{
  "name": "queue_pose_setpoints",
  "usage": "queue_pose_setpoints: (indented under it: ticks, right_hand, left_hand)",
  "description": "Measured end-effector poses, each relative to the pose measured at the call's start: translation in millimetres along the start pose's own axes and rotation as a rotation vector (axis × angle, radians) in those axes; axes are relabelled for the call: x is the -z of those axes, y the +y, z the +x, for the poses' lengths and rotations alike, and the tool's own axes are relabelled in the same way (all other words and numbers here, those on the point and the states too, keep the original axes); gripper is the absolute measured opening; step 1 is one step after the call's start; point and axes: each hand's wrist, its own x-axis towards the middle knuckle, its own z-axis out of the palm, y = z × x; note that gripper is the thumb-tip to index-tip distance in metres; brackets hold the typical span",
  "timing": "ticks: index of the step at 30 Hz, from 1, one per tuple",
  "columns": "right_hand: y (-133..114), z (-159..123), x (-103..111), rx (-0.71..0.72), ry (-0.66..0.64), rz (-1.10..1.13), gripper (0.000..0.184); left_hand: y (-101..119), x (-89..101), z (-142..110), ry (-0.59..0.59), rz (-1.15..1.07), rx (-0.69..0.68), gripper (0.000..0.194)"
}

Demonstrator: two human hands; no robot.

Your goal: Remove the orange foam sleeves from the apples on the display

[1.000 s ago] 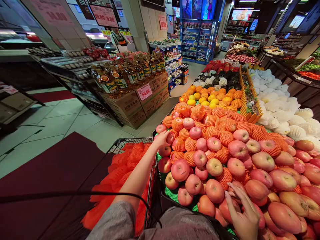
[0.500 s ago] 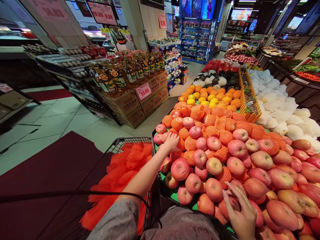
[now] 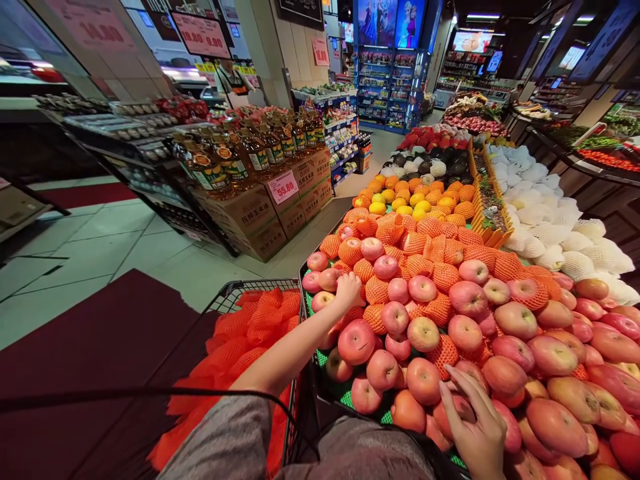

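Note:
A big pile of red-pink apples (image 3: 467, 297) fills the stand in front of me, some in orange foam nets (image 3: 379, 291). My left hand (image 3: 348, 290) reaches out over the left side of the pile, fingers curled down onto a netted apple among bare ones. Whether it grips that apple is hidden under the hand. My right hand (image 3: 475, 427) lies flat with spread fingers on apples at the near edge of the stand. A black wire shopping cart (image 3: 227, 297) at my left is heaped with empty orange foam nets (image 3: 250, 337).
Behind the apples lie oranges and yellow fruit (image 3: 410, 203), then white netted fruit (image 3: 550, 230) to the right. Boxes topped with oil bottles (image 3: 260, 157) and a 55.80 price sign (image 3: 283, 187) stand across the aisle. A dark red mat (image 3: 100, 347) covers the floor at left.
My left hand has moved rightward and a little inward along the pile's left edge, from one apple to a netted one. My right hand has stayed on the near apples.

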Motion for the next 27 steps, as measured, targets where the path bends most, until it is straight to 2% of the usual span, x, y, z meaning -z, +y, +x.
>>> queue_pose_setpoints:
  ticks: [6,10,13,15,17,19,20,23,25,27]
  right_hand:
    - [-0.3,4.2,2.2,-0.018,0.000,0.036,0.016]
    - [2.0,2.3,1.1,-0.043,-0.007,0.054,0.015]
    - [8.2,1.1,-4.6,-0.115,-0.050,0.112,0.018]
    - [13.0,2.1,-10.6,-0.198,-0.165,0.190,0.022]
    - [15.1,4.5,-17.7,-0.308,-0.347,0.311,0.028]
    - [12.0,7.1,-25.9,-0.447,-0.492,0.507,0.041]
    - [8.4,8.2,-30.6,-0.514,-0.520,0.625,0.051]
    - [-4.9,10.5,-47.0,-0.623,-0.445,0.884,0.074]
    - [-9.5,12.1,-57.6,-0.640,-0.305,0.859,0.071]
    - [-7.5,13.9,-63.8,-0.617,-0.171,0.720,0.063]
  left_hand:
    - [-24.1,17.3,-19.7,0.063,-0.081,-0.090,0.070]
    - [-39.3,25.0,-28.0,0.145,-0.170,-0.071,0.067]
    - [-50.6,35.0,-31.8,0.273,-0.441,-0.038,0.061]
    - [-50.1,44.8,-39.6,0.341,-0.631,-0.028,0.056]
    - [-37.5,55.9,-55.8,0.386,-0.690,-0.052,0.060]
    - [-11.2,65.4,-80.3,0.414,-0.663,-0.120,0.076]
    - [5.9,68.7,-94.5,0.403,-0.641,-0.171,0.087]
    - [61.9,72.0,-135.1,0.280,-0.600,-0.396,0.112]
    - [92.0,71.5,-153.0,0.243,-0.586,-0.525,0.110]
    - [109.7,72.2,-160.6,0.242,-0.650,-0.630,0.106]
